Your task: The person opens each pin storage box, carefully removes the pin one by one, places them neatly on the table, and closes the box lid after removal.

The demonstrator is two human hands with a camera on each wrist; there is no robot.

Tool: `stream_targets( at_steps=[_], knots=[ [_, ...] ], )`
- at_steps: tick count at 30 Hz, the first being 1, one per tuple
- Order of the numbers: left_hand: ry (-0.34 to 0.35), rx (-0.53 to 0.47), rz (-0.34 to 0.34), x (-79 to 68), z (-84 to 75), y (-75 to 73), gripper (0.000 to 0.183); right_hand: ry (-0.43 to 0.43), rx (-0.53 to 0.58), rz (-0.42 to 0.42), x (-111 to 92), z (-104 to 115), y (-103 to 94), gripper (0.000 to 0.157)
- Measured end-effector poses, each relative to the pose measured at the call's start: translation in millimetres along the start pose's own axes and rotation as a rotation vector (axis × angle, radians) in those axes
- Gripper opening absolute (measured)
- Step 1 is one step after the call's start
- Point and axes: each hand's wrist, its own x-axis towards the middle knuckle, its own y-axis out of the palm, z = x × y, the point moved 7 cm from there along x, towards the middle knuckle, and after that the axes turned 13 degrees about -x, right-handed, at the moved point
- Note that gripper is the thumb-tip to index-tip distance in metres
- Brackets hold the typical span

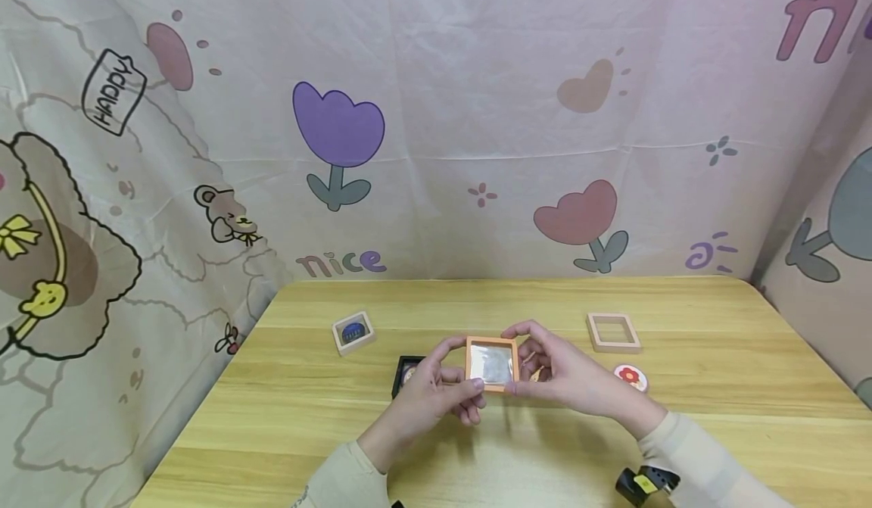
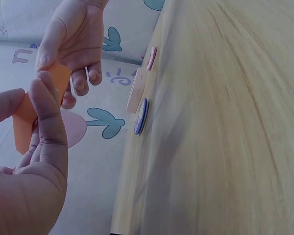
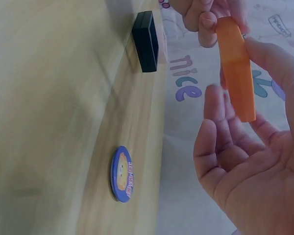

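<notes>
Both hands hold a small orange square frame above the table, its middle a shiny, see-through pane. The left hand grips its left side, thumb on the lower front edge and a finger at the upper corner. On the opposite side, the right hand pinches it between thumb at the lower corner and index finger at the upper one. The right hand's other fingers curl loosely beside it. In the right wrist view, a round blue-rimmed badge with a yellow figure lies on the table; the right hand mostly hides it in the head view.
Left of the hands, a black box holds a round piece, partly covered by the left hand. Farther back stands a pale wooden frame with a dark blue piece inside. At right are another pale frame and a red-flower badge.
</notes>
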Motion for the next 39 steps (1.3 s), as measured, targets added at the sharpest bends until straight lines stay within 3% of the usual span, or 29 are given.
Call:
stream_targets(
  at_steps=[4,9,13,22,33,39],
  knots=[
    [-0.012,-0.001,0.013,0.3,1.6,1.6,0.076,-0.018,-0.123,-0.039,-1.5,5.9,-2.6,0.077],
    [-0.022,0.002,0.027,0.6,3.0,3.8,0.076,-0.055,-0.367,-0.096,-1.2,14.3,-5.9,0.077],
    [-0.029,-0.003,0.033,0.9,3.9,4.6,0.075,-0.080,-0.467,-0.111,0.2,18.1,-8.6,0.075],
    [-0.023,0.027,0.015,-0.7,-0.2,-0.2,0.069,-0.026,-0.480,-0.113,9.8,7.1,-26.1,0.073],
    [-0.018,0.084,0.064,-6.1,-0.2,-2.4,0.039,0.062,-0.561,-0.076,32.3,-30.1,-47.2,0.074],
    [-0.013,0.117,0.061,-9.4,-0.1,-5.7,0.042,0.084,-0.569,-0.059,47.1,-48.2,-46.3,0.075]
  ],
)
